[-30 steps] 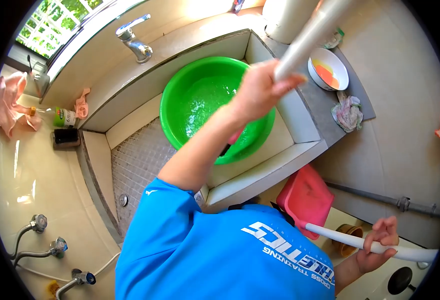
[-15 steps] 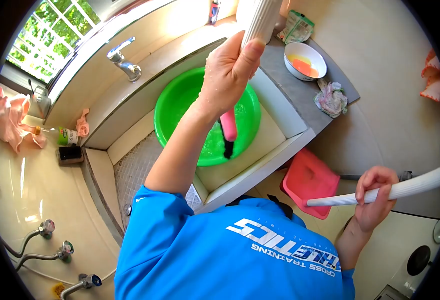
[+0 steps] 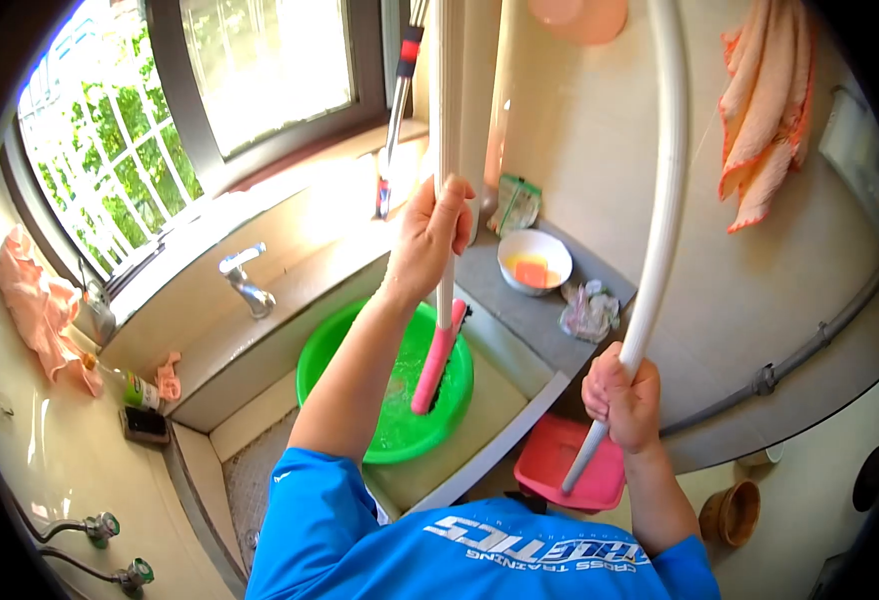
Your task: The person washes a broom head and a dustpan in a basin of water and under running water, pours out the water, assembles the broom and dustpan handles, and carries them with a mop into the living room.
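Observation:
My left hand (image 3: 430, 235) is closed around the white pole of a broom with a pink head (image 3: 438, 362) and dark bristles. The broom head hangs over a green basin (image 3: 309, 390) that holds some water and stands in the sink. On the right, my right hand (image 3: 624, 400) wraps around the long white handle of a pink dustpan (image 3: 540, 452). This dustpan sits low beside the sink's front wall, and its handle rises past the top of the view.
A faucet (image 3: 250, 285) stands behind the basin. The grey ledge carries a white bowl (image 3: 534, 245) with something orange inside, a crumpled plastic bag (image 3: 591, 312) and a green packet (image 3: 516, 203). An orange-edged towel (image 3: 766, 110) hangs at right. Another pole (image 3: 398, 110) leans by the window.
The dustpan's handle has swung from lying sideways to nearly upright, with my right hand now wrapped firmly around it. The broom head has turned over the basin. My view has tilted up.

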{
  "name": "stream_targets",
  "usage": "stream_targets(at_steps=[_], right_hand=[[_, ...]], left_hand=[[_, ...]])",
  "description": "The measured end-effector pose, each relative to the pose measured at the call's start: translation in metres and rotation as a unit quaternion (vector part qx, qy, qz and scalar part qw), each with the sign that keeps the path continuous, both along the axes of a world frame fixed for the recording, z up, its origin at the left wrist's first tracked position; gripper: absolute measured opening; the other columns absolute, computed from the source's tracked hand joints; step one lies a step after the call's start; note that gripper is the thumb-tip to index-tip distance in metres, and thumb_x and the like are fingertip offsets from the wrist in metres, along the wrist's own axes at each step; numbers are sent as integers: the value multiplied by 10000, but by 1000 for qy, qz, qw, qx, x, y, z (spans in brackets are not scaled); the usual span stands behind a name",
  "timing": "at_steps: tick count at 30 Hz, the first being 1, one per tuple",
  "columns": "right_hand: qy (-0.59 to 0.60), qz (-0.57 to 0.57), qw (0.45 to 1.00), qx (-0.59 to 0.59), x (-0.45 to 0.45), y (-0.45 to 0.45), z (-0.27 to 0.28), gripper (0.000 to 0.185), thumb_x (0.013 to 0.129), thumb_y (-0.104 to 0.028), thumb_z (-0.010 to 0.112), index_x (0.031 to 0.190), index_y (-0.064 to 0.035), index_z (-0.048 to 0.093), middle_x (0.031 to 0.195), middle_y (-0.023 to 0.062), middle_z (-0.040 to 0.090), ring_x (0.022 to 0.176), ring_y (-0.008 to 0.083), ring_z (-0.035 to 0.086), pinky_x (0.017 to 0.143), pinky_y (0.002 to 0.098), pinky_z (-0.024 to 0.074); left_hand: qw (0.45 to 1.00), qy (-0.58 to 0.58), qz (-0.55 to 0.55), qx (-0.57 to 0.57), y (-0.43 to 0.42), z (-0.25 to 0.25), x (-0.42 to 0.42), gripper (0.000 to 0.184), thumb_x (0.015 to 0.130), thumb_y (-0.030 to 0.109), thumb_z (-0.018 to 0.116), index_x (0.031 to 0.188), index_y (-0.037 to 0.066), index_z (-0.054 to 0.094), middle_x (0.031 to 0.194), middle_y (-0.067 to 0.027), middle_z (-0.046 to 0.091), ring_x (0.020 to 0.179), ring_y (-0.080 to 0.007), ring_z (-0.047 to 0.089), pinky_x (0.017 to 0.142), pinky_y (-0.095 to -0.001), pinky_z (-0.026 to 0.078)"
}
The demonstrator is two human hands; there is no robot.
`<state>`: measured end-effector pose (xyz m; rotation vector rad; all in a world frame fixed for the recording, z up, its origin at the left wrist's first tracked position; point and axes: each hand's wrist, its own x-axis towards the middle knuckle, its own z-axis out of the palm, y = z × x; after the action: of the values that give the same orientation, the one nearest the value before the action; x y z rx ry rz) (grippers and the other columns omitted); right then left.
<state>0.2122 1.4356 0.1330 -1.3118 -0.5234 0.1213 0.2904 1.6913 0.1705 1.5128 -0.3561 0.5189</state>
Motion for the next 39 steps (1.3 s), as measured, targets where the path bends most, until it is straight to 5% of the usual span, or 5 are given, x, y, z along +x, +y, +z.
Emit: stream_targets(at_steps=[9, 20, 25, 30, 39], right_hand=[[-64, -69, 995, 19, -1, -21, 86, 276, 911, -348, 470, 887, -75, 439, 509, -57, 327, 366, 12, 282, 299, 160, 209], [-92, 87, 991, 37, 2, -37, 194, 271, 942, -367, 372, 820, -131, 317, 501, -56, 272, 302, 2, 204, 220, 129, 178], [-61, 65, 994, 60, 31, 21, 181, 306, 912, -406, 441, 733, -161, 395, 486, -90, 259, 328, -3, 213, 257, 144, 160], [-38, 138, 989, 45, 59, 80, 144, 377, 909, -375, 460, 625, -148, 359, 466, -56, 286, 350, 40, 274, 303, 181, 247], [-59, 186, 980, -24, 67, 124, 114, 444, 889, -389, 502, 576, -124, 332, 471, -24, 310, 397, 73, 327, 367, 221, 259]], left_hand=[[986, -128, 55, -87, 15, 61, 7, 292, 929, 316, 450, 1008, 36, 477, 535, 35, 377, 425, -37, 366, 373, -196, 278], [987, -124, 86, -46, 40, 75, -14, 373, 933, 365, 404, 1030, 19, 503, 567, 5, 393, 441, -65, 352, 422, -204, 281], [982, -139, 126, -35, 46, 93, -11, 295, 921, 293, 448, 1043, 31, 507, 552, -8, 426, 452, -68, 371, 422, -207, 299], [985, -130, 44, -100, 53, 134, -1, 272, 921, 308, 434, 828, 57, 478, 596, -6, 441, 469, -75, 379, 441, -205, 322], [989, -138, 50, -12, 50, 182, -10, 355, 935, 378, 390, 1038, 49, 477, 573, 1, 462, 422, -52, 381, 393, -210, 314]])
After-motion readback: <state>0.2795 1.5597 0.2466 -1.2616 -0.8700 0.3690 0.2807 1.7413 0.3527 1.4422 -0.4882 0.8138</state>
